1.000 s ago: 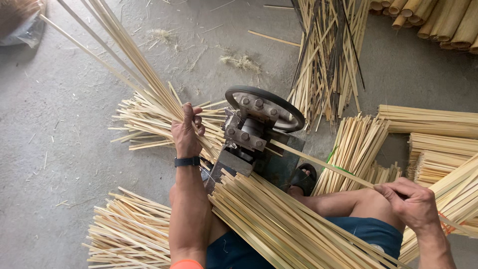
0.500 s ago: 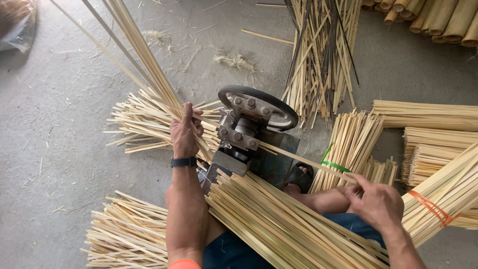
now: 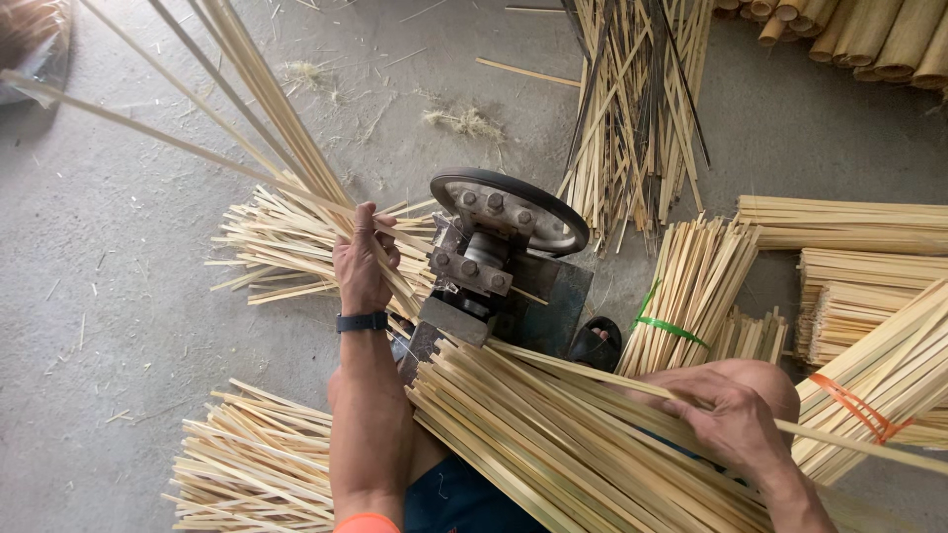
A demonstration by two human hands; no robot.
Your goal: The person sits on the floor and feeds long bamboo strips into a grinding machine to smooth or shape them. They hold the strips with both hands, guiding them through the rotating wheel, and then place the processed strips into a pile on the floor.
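Head view. The person sat on a grey concrete floor [image 3: 118,326] behind a small metal splitting machine [image 3: 494,266] with a dark round wheel on top. The left hand [image 3: 363,259], a dark watch [image 3: 361,322] at its wrist, was raised beside the machine's left side; its fingers were curled tight round several long bamboo strips [image 3: 259,99] that ran up and away to the upper left. The right hand [image 3: 726,415] rested low on the right, over the knee, its fingers pressed down on a single long strip [image 3: 592,370] lying across a thick bundle of bamboo slats [image 3: 553,454] on the lap. Loose piles of split strips [image 3: 267,464] lay on the floor to the left. A green-tied bundle [image 3: 691,286] and an orange-tied bundle [image 3: 879,385] lay to the right.
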